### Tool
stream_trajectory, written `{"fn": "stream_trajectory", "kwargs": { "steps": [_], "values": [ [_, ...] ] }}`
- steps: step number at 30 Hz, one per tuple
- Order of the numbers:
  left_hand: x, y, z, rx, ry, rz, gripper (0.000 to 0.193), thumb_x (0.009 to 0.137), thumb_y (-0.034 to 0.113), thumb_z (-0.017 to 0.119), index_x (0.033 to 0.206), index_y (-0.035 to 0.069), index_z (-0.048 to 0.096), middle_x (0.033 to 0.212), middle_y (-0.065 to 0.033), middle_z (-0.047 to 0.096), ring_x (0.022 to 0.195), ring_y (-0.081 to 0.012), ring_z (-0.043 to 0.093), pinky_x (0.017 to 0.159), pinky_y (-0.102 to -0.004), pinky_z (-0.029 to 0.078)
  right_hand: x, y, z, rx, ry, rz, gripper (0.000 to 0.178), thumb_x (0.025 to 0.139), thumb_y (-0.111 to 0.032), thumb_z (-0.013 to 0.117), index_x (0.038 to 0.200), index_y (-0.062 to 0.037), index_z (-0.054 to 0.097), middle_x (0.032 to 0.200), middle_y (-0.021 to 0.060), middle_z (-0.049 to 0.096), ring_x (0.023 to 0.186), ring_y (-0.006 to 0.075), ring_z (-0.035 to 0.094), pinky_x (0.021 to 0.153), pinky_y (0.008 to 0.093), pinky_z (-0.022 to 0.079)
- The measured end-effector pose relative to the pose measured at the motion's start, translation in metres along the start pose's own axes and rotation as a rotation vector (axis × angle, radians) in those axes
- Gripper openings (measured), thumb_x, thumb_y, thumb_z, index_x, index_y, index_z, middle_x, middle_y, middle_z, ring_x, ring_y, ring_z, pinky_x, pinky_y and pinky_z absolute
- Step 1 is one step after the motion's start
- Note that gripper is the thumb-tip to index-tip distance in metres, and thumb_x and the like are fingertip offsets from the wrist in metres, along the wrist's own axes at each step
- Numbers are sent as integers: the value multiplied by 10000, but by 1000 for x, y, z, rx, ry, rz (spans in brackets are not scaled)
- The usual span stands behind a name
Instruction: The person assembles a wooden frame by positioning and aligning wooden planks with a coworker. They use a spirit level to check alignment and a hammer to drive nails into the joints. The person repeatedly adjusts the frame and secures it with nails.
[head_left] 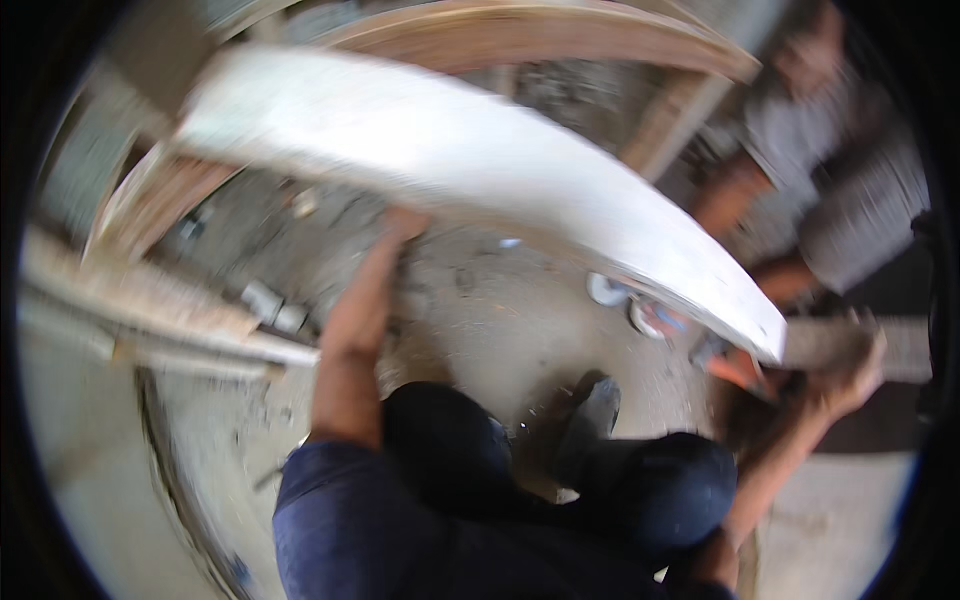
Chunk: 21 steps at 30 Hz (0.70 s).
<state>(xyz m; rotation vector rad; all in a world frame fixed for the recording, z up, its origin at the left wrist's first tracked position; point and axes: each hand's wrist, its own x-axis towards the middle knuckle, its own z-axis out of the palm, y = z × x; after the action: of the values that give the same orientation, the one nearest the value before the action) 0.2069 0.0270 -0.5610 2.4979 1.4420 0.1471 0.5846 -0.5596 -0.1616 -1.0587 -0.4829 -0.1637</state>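
Note:
A long white board [430, 130], blurred by motion, slants from the upper left down to the right. My left hand [406, 222] is closed on its near edge, the fingers partly hidden by the board. Off to the right, my right hand [848, 378] is beside a brown wooden piece [905, 348], just past the board's right end. Blur hides how its fingers lie and whether they grip that wood. An orange tool or handle [738, 368] shows under the board's tip, its kind unclear.
A curved wooden frame [540, 35] stands beyond the board, with more timber [150, 295] at the left. Another person [800, 150] is close by at the upper right. Round white items [608, 290] and small pale blocks [270, 305] lie on the dusty floor [470, 320].

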Motion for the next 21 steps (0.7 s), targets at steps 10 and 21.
{"fn": "stream_trajectory", "kwargs": {
  "steps": [10,21],
  "values": [
    [-174,227,-233,-1729,-35,998,1195,749,656,890,1670,212,273,1611,-290,445,1504,-428,453,1271,-587,332,-48,77,40,81,29,-78,449,950,-339,712,1175,29,587,974,162,687,849,284,722,804,446,633],
    [-216,241,-299,-1777,144,1452,1037,841,515,864,1648,254,269,1214,-209,628,1157,-365,639,1048,-614,487,-103,134,76,475,-66,299,594,956,-211,710,1445,-36,422,1221,204,623,1117,357,694,921,551,630]
  ]
}}
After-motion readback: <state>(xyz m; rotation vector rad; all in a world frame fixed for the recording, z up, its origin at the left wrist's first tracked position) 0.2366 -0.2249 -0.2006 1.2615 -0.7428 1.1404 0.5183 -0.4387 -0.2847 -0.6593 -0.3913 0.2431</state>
